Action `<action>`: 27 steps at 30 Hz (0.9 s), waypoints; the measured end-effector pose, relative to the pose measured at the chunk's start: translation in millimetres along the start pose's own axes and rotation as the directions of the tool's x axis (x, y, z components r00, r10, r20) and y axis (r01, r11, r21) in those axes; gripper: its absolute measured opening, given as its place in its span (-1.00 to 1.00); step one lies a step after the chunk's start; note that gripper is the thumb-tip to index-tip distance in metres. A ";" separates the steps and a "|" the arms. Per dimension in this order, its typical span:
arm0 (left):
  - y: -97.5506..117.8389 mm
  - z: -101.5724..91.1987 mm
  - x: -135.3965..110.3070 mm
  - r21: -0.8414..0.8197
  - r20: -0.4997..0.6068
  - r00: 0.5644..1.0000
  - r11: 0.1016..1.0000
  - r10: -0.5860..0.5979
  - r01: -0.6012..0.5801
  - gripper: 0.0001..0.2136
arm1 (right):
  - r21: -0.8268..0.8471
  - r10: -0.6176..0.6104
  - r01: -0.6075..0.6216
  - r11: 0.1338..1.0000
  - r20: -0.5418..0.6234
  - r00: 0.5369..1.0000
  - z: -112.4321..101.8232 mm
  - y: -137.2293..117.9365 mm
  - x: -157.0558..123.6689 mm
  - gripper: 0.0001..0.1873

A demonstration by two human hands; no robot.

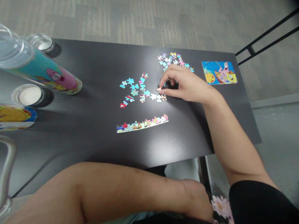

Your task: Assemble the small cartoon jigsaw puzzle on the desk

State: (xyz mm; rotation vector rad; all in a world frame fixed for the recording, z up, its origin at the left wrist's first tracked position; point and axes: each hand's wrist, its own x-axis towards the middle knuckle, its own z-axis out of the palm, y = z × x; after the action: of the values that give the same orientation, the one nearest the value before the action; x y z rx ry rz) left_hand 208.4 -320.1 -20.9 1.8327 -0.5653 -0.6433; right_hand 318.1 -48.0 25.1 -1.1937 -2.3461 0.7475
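Over a dark table (93, 133), we are pinching a small puzzle piece (159, 89) between the thumb and forefinger of our right hand (183, 82), the fingertips clamped together on it; whether it is clearing the tabletop, we are unable to tell. The piece is sitting just beside a loose scatter of pieces (134, 92), with a denser pile (174, 59) lying beyond our knuckles and a picture card (219, 72) lying to the right. Nearer us, a joined strip (142, 124) is lying apart from the rest. Our left hand (197, 199) is resting below the table's near edge, its fingers hidden, so we are not able to tell its grip. By our judgement, we are sorting single pieces, and the next move is calling for a steady pinch while we are comparing print and tabs with neighbouring pieces.
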 end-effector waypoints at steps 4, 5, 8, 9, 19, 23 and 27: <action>-3.0 10.4 6.0 0.016 -0.045 0.999 1.000 0.012 -0.011 -0.32 | 0.043 -0.017 0.016 0.999 0.009 1.000 0.9 -3.0 -1.7 -0.79; -3.8 13.8 8.3 0.024 -0.057 0.998 0.999 0.029 -0.028 -0.33 | 0.067 -0.010 0.009 0.998 0.012 1.000 1.3 -3.4 -2.1 -0.78; -5.9 23.1 15.4 0.103 -0.120 0.992 0.994 0.048 -0.035 -0.31 | 0.150 0.031 -0.038 0.988 0.046 0.998 1.7 -4.2 -3.0 -0.77; -6.3 24.8 16.9 0.135 -0.142 0.989 0.990 0.046 -0.027 -0.31 | 0.167 0.038 -0.048 0.985 0.064 0.997 1.1 -4.5 -3.2 -0.77; 0.5 30.8 9.8 0.284 -0.172 0.984 0.959 0.051 0.000 -0.51 | 0.352 0.109 -0.169 0.921 0.184 0.977 -19.1 -39.3 -13.0 -0.72; -3.6 37.1 14.1 0.282 -0.196 0.977 0.959 0.079 -0.021 -0.60 | 0.404 0.161 -0.288 0.868 0.320 0.934 -21.4 -51.9 -15.2 -0.72; -7.9 32.0 13.7 0.214 -0.174 0.980 0.975 0.098 -0.059 -0.56 | 0.404 0.131 -0.303 0.863 0.400 0.907 -20.9 -51.4 -14.1 -0.81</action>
State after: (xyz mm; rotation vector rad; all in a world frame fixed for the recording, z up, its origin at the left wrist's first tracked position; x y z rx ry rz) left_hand 197.9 -348.3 -39.9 2.0288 -0.5963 -0.3668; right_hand 306.5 -79.1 71.7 -1.1925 -2.1218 1.6254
